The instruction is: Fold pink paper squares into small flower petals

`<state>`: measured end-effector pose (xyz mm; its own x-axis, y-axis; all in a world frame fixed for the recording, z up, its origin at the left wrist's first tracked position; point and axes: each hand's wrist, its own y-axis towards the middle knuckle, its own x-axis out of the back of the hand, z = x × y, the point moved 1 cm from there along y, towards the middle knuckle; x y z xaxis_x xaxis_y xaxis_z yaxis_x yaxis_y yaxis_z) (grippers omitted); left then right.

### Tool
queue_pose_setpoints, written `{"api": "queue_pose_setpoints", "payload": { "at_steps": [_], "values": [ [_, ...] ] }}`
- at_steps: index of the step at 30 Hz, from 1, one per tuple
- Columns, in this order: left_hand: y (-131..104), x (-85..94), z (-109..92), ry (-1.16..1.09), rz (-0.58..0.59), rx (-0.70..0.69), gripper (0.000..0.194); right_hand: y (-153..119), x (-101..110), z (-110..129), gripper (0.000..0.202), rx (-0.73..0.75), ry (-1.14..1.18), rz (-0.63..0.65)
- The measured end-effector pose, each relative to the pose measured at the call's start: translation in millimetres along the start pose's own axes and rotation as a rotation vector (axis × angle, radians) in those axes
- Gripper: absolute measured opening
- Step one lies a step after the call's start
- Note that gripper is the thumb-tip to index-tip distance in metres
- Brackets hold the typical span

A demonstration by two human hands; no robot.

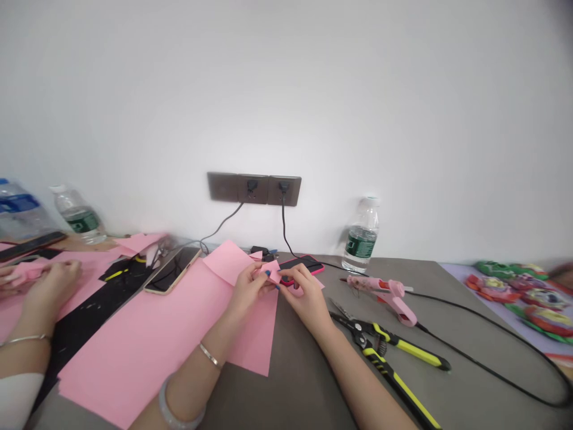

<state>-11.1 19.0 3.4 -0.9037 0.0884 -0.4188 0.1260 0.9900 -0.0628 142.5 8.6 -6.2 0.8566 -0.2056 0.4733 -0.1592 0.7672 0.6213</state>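
A small folded piece of pink paper is pinched between my two hands above the grey table. My left hand grips it from the left, thumb and fingers closed together. From the right, my right hand holds its lower edge between thumb and fingertips. Larger pink sheets lie under and to the left of my left hand. Just behind the hands lies a phone with a pink case, partly covered by my right hand. The exact folds of the small piece are hard to make out.
Right of my hands lie pruning shears with yellow-black handles and a pink glue gun with its cord. A water bottle stands by the wall. Another phone rests on the sheets. At left, a co-worker's hands hold pink paper.
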Motion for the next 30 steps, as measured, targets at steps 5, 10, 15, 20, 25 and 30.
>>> {"api": "queue_pose_setpoints", "payload": {
  "at_steps": [5, 10, 15, 20, 25, 30],
  "values": [
    [1.4, -1.6, 3.5, 0.017, -0.008, -0.004, 0.031, -0.6, -0.8, 1.4, 0.021, 0.002, 0.009, 0.018],
    [2.1, -3.4, 9.4, -0.036, -0.026, 0.016, 0.030, -0.3, -1.8, 2.9, 0.014, 0.011, 0.012, -0.023],
    [1.7, -4.9, 12.2, -0.064, -0.039, 0.033, 0.029, -1.1, -0.7, 3.6, 0.015, 0.043, -0.030, -0.040],
    [-2.4, -9.3, 9.8, -0.147, -0.035, 0.011, 0.014, -1.0, -0.4, 4.6, 0.021, 0.147, -0.118, -0.061],
    [-3.8, -12.0, 9.5, -0.158, -0.047, 0.013, 0.021, -0.2, -0.6, 4.7, 0.013, 0.164, -0.134, -0.059],
    [-5.2, -13.5, 7.3, -0.144, -0.050, 0.031, 0.013, -0.7, 0.1, 4.4, 0.008, 0.129, -0.101, -0.054]
  ]
}}
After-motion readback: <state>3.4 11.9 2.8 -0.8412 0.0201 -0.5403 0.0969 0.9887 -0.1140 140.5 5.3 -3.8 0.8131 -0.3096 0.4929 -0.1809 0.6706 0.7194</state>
